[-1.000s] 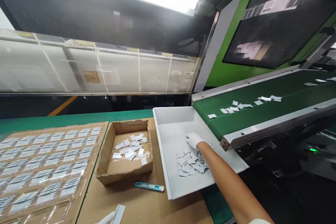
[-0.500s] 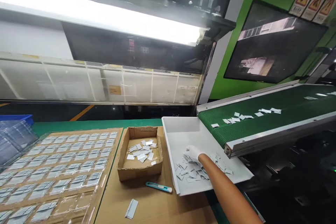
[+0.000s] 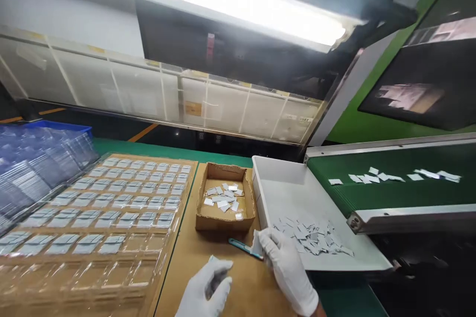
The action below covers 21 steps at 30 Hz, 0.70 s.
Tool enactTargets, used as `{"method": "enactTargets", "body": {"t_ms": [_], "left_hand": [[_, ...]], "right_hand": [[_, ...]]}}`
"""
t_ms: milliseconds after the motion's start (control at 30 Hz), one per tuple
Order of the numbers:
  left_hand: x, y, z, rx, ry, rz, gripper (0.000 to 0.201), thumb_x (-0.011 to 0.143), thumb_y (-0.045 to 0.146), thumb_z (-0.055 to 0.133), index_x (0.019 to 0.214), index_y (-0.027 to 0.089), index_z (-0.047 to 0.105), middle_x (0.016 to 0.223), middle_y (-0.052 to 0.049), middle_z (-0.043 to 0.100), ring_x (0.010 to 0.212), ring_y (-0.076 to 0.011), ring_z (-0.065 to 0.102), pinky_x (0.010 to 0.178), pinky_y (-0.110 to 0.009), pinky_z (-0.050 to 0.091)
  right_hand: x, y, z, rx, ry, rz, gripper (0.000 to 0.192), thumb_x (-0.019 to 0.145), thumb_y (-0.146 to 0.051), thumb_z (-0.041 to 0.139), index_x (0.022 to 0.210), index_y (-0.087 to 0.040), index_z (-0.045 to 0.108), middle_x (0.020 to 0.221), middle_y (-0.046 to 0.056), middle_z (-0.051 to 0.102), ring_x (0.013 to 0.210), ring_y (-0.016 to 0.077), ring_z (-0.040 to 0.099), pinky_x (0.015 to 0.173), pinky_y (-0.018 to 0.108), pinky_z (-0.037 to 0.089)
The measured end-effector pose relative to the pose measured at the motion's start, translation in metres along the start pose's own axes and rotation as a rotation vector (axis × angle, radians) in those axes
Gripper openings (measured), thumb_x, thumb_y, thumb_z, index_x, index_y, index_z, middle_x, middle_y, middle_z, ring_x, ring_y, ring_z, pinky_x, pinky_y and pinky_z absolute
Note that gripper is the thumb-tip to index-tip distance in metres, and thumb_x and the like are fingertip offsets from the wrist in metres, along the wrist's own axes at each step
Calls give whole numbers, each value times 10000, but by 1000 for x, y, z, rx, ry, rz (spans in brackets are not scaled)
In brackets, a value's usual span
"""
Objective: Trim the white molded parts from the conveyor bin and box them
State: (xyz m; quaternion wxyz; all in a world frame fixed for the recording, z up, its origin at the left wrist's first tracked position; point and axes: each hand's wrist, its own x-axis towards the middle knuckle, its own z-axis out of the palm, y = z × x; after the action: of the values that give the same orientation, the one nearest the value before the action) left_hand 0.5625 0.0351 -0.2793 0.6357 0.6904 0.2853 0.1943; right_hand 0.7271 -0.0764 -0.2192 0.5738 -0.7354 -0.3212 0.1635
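Note:
My right hand (image 3: 284, 267), in a white glove, pinches a small flat whitish-grey piece (image 3: 256, 243) between thumb and fingers, in front of the white tray's left edge. White-gloved as well, my left hand (image 3: 208, 287) is low over the cardboard, thumb and fingers apart. The tip of another flat piece (image 3: 212, 258) shows just behind its fingers; the rest is hidden. A teal utility knife (image 3: 240, 245) lies on the cardboard, partly covered by the held piece. Many loose pieces (image 3: 312, 237) are heaped in the white tray (image 3: 286, 188).
A cardboard box (image 3: 225, 224) holds more pieces. At left, a clear blister tray (image 3: 148, 252) has rows filled with pieces and bare pockets in front. Stacked clear trays (image 3: 44, 158) stand beyond. A green conveyor (image 3: 372, 195) carrying pieces ends above the white tray.
My right hand has come out of the white tray to the left, now with a piece. My left hand has entered over the piece on the cardboard. The view has swung left.

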Motion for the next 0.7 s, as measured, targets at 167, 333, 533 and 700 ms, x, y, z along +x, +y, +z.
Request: {"method": "enactTargets", "body": {"t_ms": [167, 333, 533, 700], "left_hand": [[14, 42, -4, -45, -136, 25, 313, 775, 457, 633, 879, 166, 682, 785, -64, 686, 665, -160, 618, 603, -258, 518], [17, 37, -12, -180, -132, -269, 248, 705, 407, 669, 701, 177, 574, 560, 18, 599, 489, -113, 537, 474, -223, 454], [15, 30, -12, -352, 19, -340, 410, 519, 503, 767, 584, 146, 575, 554, 3, 600, 498, -122, 570, 438, -219, 456], [5, 29, -12, -375, 4, -390, 457, 501, 547, 787, 555, 145, 575, 471, -2, 583, 409, -106, 531, 362, -197, 415]], "right_hand": [[-41, 14, 47, -92, -166, -55, 375, 932, -465, 494, 718, -186, 622, 710, 21, 639, 662, 142, 579, 630, 220, 460], [-56, 38, 71, 46, 10, 126, 337, 862, -515, 591, 885, -195, 695, 784, 45, 708, 698, 173, 647, 652, 232, 526], [-73, 43, 77, 78, 156, 146, 351, 710, -376, 782, 1018, -214, 739, 850, 45, 745, 706, 174, 663, 712, 254, 560], [-73, 38, 72, 280, 69, 303, 390, 648, -358, 821, 1000, -198, 763, 791, 41, 757, 675, 175, 674, 682, 248, 569]]}}
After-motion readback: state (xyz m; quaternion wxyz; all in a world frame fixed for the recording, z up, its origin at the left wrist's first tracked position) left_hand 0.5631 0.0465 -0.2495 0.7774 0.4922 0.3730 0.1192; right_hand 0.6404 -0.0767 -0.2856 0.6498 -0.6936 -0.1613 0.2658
